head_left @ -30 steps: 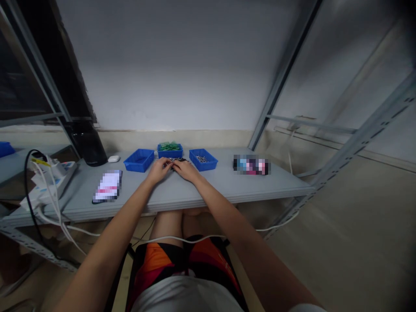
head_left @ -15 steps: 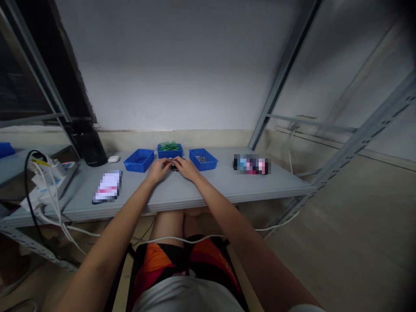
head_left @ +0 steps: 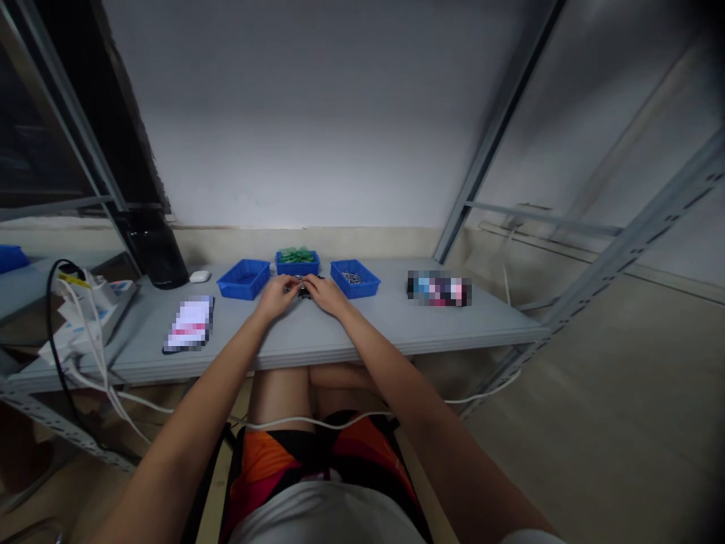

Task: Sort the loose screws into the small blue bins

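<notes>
My left hand point(head_left: 276, 296) and my right hand point(head_left: 326, 293) meet over the grey table, fingertips pinched close together. What they pinch is too small to make out. Under and between the fingers lies a dark cluster of small parts point(head_left: 304, 293), partly covered by the hands. Just behind them stands a blue bin point(head_left: 297, 268) heaped with green pieces point(head_left: 297, 255). A second blue bin point(head_left: 362, 290) to the right of my right hand holds small shiny metal pieces point(head_left: 352, 278). Left of my left hand sits another blue bin point(head_left: 243, 290), its inside showing nothing.
A phone point(head_left: 189, 323) lies at left, with a white earphone case point(head_left: 199, 276) and a black bottle point(head_left: 158, 253) behind it. White power strips point(head_left: 91, 317) with cables fill the left end. A blurred-out object point(head_left: 439, 289) lies at right. Metal rack posts point(head_left: 492, 151) frame the table.
My hands stay in nearly the same place, the fingers shifting only slightly. My left leg has moved a little to the left under the table.
</notes>
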Tool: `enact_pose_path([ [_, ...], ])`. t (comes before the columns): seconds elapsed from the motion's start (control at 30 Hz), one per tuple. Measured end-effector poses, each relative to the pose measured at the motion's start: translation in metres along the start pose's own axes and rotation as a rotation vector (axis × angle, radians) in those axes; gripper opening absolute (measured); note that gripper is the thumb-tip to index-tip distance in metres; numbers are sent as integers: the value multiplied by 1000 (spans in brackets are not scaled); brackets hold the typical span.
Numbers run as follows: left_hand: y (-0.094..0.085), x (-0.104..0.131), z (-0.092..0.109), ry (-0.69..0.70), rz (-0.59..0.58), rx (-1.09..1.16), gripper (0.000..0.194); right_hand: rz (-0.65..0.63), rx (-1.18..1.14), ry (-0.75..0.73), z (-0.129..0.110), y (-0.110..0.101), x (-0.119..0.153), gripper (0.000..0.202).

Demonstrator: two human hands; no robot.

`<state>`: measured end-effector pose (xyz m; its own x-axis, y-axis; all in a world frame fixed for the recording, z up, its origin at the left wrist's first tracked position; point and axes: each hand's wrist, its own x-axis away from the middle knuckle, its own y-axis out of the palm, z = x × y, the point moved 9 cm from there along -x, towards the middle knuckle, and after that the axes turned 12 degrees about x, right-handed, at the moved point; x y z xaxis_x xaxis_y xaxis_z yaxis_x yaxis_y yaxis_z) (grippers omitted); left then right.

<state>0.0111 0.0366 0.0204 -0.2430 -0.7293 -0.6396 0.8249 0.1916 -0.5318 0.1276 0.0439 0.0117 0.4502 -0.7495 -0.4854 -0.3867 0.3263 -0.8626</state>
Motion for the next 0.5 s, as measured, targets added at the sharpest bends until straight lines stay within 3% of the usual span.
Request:
enact_pose_path([
  [0.17,-2,-1,-2,-29,12,19,19,-29,31,-57,-4,3,0,29],
  [0.5,-3,-2,-2,-32,1,24,20,-6,-41,29,3,-3,0,28],
])
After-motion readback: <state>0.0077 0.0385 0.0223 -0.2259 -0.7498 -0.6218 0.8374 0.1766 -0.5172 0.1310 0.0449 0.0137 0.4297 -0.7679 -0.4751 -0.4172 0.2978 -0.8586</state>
